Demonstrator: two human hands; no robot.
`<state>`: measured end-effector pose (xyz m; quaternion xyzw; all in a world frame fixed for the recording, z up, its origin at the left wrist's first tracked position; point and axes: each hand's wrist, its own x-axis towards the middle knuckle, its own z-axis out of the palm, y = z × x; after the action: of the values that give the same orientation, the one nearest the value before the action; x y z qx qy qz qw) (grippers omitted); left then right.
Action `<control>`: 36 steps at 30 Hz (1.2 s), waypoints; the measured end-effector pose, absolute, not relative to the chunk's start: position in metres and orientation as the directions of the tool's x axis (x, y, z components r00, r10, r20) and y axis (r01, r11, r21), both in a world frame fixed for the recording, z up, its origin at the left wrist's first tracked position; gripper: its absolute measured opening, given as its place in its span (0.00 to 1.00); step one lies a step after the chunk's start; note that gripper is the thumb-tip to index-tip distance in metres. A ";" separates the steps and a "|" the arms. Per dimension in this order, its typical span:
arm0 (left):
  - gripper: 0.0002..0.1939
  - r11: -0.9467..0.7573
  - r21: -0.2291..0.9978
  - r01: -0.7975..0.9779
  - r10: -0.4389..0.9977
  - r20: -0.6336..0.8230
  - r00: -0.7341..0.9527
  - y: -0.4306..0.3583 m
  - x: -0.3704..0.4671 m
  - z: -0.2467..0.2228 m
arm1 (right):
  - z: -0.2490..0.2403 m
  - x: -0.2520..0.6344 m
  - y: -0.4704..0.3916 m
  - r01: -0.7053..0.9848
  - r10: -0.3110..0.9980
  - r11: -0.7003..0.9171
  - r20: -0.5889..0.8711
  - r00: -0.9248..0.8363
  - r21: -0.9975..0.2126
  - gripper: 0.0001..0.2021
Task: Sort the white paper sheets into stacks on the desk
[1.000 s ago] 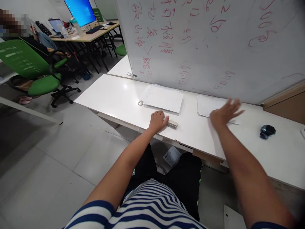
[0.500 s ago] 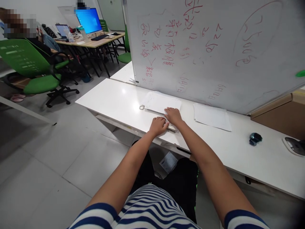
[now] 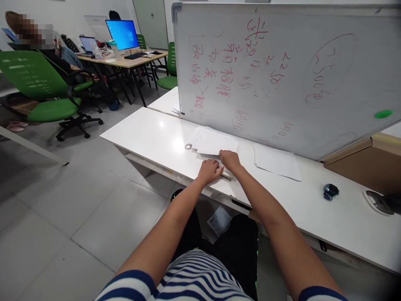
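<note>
At the front edge of the white desk (image 3: 150,136) my left hand (image 3: 209,172) rests with closed fingers on a small pale object with a metallic edge (image 3: 227,177), which it mostly hides. My right hand (image 3: 229,161) has its fingers curled at the near edge of a stack of white paper (image 3: 209,141), pinching the sheet's border. A small ring-shaped item (image 3: 188,146) lies at the left end of that stack. Another pile of sheets (image 3: 277,162) lies to the right.
A whiteboard (image 3: 266,83) with red writing stands along the desk's back. On the right are a dark blue object (image 3: 331,192), a black-and-white device (image 3: 379,202) and a cardboard box (image 3: 354,167). A person sits at the far left by a green chair (image 3: 34,83).
The head view has tilted up a little. My right hand's fingers have curled in at the paper's near edge, where they lay more spread before. My left hand stays nearly in place.
</note>
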<state>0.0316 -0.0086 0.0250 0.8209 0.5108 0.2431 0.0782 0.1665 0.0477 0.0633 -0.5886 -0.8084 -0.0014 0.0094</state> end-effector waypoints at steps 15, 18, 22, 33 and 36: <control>0.16 -0.450 0.365 0.815 0.881 0.331 0.338 -0.009 0.031 0.026 | 0.092 0.186 0.020 0.964 0.920 0.008 0.379 0.096 -0.264 0.21; 0.17 -0.450 0.372 0.811 0.883 0.319 0.344 -0.009 0.029 0.027 | 0.097 0.214 -0.007 0.933 0.845 0.017 0.504 0.178 -0.359 0.21; 0.17 -0.439 0.380 0.814 0.892 0.293 0.344 -0.011 0.028 0.029 | 0.095 0.259 -0.061 0.860 0.719 -0.053 0.578 0.386 -0.508 0.23; 0.19 -0.525 0.243 0.816 0.832 0.349 0.431 0.039 0.001 0.058 | 0.029 0.312 -0.260 0.252 0.337 -0.279 0.152 0.929 -0.927 0.25; 0.33 -0.515 0.117 0.849 0.857 0.107 0.504 0.069 -0.013 0.067 | 0.005 0.310 -0.300 0.152 0.273 -0.305 0.067 0.960 -0.940 0.24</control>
<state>-0.0126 0.0685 0.0674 0.8669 0.4921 0.0758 0.0244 0.3104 -0.2996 0.0054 -0.8062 -0.1319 0.0524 0.5744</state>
